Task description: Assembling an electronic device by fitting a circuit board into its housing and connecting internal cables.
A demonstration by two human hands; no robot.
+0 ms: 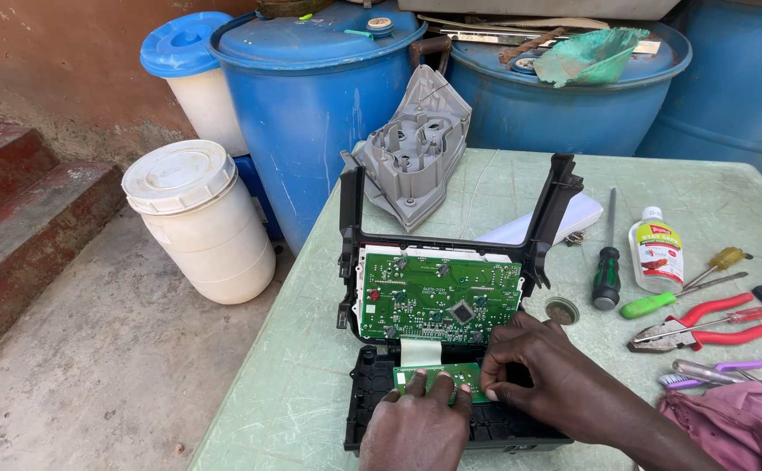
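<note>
Low on the pale green tabletop (pixel 311 366), a small green circuit board (pixel 438 378) is pinched at its right end by the right hand (pixel 534 371), fingers pressed together, and pressed down by the left hand (pixel 418 423), fingers bunched on its near edge. It is laid on the black plastic housing (pixel 372 392), just below the large green circuit board (pixel 438 296). Screwdrivers (pixel 608 270) and red pliers (pixel 712 327) are seen well to the right.

Outdoor repair spot: blue drums (pixel 311 113), tool-strewn table (pixel 294 375).
</note>
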